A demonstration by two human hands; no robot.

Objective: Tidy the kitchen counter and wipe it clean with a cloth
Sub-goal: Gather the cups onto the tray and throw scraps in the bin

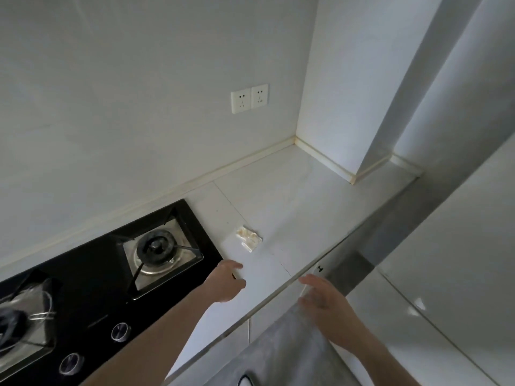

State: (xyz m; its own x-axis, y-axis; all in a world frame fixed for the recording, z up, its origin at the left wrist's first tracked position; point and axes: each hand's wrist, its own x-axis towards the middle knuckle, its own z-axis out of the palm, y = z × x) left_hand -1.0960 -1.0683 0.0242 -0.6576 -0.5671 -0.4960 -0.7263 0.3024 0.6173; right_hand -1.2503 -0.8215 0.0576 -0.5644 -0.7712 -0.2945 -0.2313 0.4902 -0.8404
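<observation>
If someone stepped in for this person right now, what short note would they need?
Left hand: over the counter just right of the gas hob, fingers loosely bent, holding nothing.
Right hand: open, blurred, off the counter's front edge, holding nothing I can make out.
Crumpled white scrap: lies on the counter just beyond the left hand.
No cloth in view.
Done: nothing that I can confirm.
Left: pick up the scrap, fetch a cloth, wipe the counter.

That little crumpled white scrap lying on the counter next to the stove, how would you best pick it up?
Pinch the crumpled scrap from above by its raised, puckered middle, with thumb and fingertip. It lies low on the counter, so its edges offer little to slide under. The left hand is nearest, coming from the front edge, away from the stove.
</observation>
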